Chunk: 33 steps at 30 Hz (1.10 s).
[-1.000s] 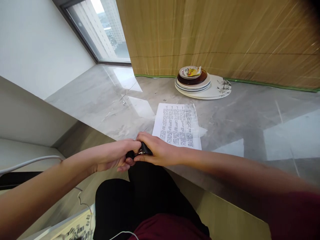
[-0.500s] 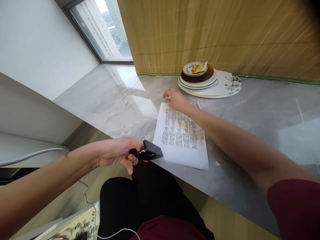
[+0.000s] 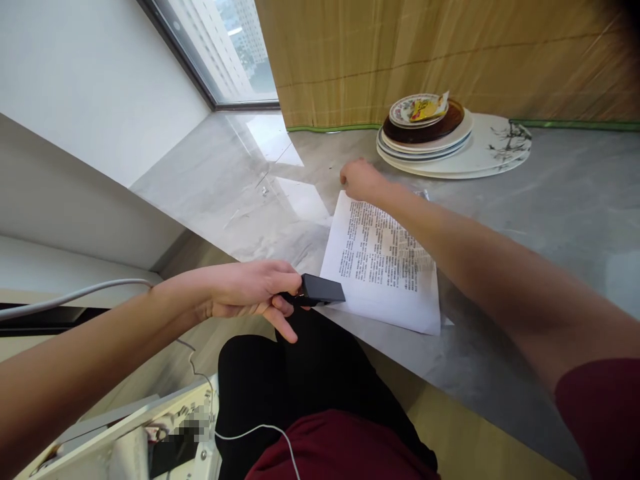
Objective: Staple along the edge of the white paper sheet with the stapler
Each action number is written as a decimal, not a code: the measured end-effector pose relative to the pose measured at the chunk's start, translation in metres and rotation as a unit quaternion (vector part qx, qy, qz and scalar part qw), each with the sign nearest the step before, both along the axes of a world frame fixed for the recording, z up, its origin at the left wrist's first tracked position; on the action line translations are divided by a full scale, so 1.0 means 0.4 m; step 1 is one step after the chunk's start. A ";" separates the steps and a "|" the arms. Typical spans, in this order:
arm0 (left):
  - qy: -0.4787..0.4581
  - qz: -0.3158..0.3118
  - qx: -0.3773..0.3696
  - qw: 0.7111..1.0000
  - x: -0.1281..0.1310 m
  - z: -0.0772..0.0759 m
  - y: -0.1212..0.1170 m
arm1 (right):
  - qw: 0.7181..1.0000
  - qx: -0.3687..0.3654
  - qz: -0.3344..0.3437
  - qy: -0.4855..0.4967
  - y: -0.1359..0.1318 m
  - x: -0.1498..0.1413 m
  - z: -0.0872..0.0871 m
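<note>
My left hand (image 3: 250, 293) grips a small black stapler-like device (image 3: 320, 291) at the near edge of the grey stone ledge (image 3: 240, 193), its tip just over the lower left corner of a printed paper sheet (image 3: 383, 267). My right hand (image 3: 361, 180) reaches across to the far top corner of that sheet, fingers curled down and pressed on or around the paper's edge; what they pinch, if anything, is hidden. My right forearm lies across the sheet's right side.
A stack of plates (image 3: 435, 133) with a yellow wrapper on top sits on the ledge before a bamboo blind (image 3: 425, 53). A window (image 3: 235, 40) is at the far left. A white cable (image 3: 75, 297) and an open box (image 3: 150, 433) lie low on the left.
My right hand let go of the black device and reached out to the paper's far corner. The left hand kept the device and brought it to the sheet's near corner.
</note>
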State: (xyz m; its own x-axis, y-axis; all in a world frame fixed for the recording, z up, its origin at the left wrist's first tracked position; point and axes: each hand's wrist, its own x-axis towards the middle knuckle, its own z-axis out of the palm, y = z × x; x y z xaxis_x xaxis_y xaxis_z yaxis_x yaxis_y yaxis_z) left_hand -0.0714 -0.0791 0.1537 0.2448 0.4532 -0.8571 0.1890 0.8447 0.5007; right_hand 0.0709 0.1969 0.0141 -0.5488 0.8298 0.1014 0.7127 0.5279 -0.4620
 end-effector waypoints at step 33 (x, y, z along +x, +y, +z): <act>-0.033 -0.048 0.015 0.998 0.131 -0.041 0.017 | 0.896 -0.171 0.248 0.325 -0.592 0.268 0.043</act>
